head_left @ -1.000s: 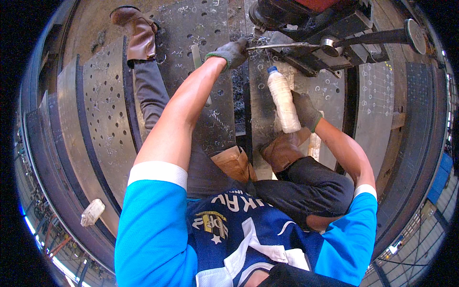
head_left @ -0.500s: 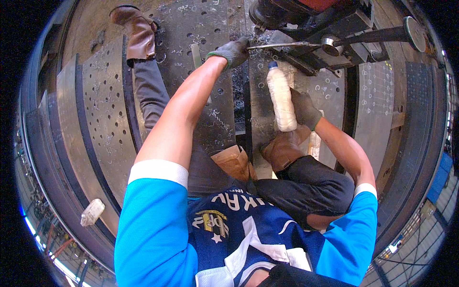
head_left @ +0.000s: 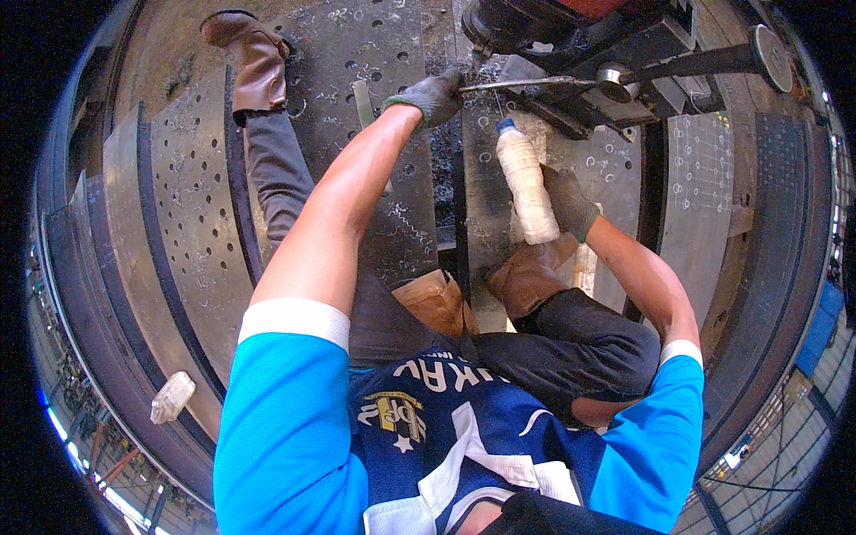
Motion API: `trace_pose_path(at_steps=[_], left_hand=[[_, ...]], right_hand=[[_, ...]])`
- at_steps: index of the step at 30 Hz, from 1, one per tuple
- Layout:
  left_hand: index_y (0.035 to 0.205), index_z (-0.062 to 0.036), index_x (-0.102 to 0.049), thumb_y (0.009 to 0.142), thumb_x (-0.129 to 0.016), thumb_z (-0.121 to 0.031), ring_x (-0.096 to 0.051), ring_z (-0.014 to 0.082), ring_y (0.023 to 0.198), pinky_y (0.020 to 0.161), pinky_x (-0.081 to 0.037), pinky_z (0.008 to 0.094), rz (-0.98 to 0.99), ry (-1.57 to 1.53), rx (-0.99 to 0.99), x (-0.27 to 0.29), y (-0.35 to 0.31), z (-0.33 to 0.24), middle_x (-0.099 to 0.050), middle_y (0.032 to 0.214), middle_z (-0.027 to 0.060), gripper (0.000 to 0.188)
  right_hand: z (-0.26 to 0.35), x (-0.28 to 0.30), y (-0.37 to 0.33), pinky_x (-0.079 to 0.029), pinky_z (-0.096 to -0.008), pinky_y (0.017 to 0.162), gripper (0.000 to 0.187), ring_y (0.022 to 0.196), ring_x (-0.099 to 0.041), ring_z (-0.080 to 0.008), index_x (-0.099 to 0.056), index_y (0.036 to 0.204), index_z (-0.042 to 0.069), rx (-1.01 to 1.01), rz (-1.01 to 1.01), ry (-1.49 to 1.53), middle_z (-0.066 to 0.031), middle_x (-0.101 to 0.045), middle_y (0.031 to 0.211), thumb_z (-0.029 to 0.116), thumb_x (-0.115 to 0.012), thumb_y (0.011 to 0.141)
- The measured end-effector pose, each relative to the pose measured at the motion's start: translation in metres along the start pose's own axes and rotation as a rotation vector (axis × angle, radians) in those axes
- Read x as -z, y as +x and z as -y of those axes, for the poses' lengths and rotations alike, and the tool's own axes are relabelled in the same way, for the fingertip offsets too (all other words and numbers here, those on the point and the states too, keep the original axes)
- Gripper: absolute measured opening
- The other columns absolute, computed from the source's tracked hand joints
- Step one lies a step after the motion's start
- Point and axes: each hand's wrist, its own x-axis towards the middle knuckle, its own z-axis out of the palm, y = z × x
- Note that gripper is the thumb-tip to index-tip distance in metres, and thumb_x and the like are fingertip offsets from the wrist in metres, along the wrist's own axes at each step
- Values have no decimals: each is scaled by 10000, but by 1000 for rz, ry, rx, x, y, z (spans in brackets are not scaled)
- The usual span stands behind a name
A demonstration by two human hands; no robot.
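Observation:
My left hand (head_left: 432,96), in a dark glove, is closed around the near end of a metal lever (head_left: 526,83). The lever runs right to a round hub on a dark machine (head_left: 580,53), which looks like a portable drill press. My gloved right hand (head_left: 569,201) grips a plastic bottle (head_left: 526,183) of milky, cream-coloured liquid from its right side. The bottle's blue cap (head_left: 506,125) points away from me, towards the machine's front. A faint thin line shows just beyond the cap. Most of my right fingers are hidden behind the bottle.
Drilled steel plates (head_left: 192,169) lie side by side with dark gaps between them. Metal shavings (head_left: 406,218) are scattered over the middle plate. My boots (head_left: 260,76) rest on the steel. A whitish plastic container (head_left: 172,397) lies at the left, and a brown flap (head_left: 435,301) sits between my legs.
The bottle has tilted slightly, its cap shifting a little to the left and nearer to me. My left hand stays on the lever, almost unmoved.

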Motion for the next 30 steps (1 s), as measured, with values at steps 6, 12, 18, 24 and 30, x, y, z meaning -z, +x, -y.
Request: trace_pose_path(at_steps=[6, 12, 18, 24, 30], left_hand=[[1247, -113, -559, 964, -604, -300, -665, 489, 1096, 898, -525, 572, 10, -12, -30, -1, 0, -1, -698, 1127, 283, 342], [1255, -112, -556, 956, -618, -288, -661, 485, 1108, 903, -526, 571, -15, -24, 7, -6, 2, 1, -698, 1134, 279, 352], [1309, -99, -531, 1026, -568, -340, -650, 507, 1118, 885, -503, 555, 31, -56, -86, -15, 15, 13, -690, 1188, 278, 374], [1451, -126, -467, 1046, -534, -357, -603, 499, 1222, 987, -483, 529, 91, -35, -4, -8, 6, 5, -637, 1314, 288, 471], [1256, -127, -561, 961, -611, -282, -662, 469, 1105, 877, -523, 552, -47, -54, -35, -12, 2, 2, -696, 1146, 268, 337]], right_hand=[[-30, -14, 5, -578, -337, 901, 281, 1013, -646, -160, -629, 1302, 27, -60, -3, 330, -50, -689, 1205, 100, -578, 1035], [-37, -14, 1, -529, -375, 999, 418, 1160, -637, -248, -542, 1397, 15, -55, -8, 323, -131, -657, 1311, 209, -513, 1029], [-15, -3, 1, -467, -387, 1070, 526, 1275, -596, -298, -524, 1428, 33, 80, -6, -570, -166, -616, 1394, 284, -581, 969], [-3, 1, 6, -512, -420, 963, 535, 1126, -668, -335, -573, 1386, 61, 110, 38, -680, -160, -688, 1268, 317, -648, 921], [-3, 4, -1, -518, -412, 937, 513, 1115, -673, -330, -592, 1363, 72, 65, 82, -692, -153, -699, 1254, 324, -662, 921]])
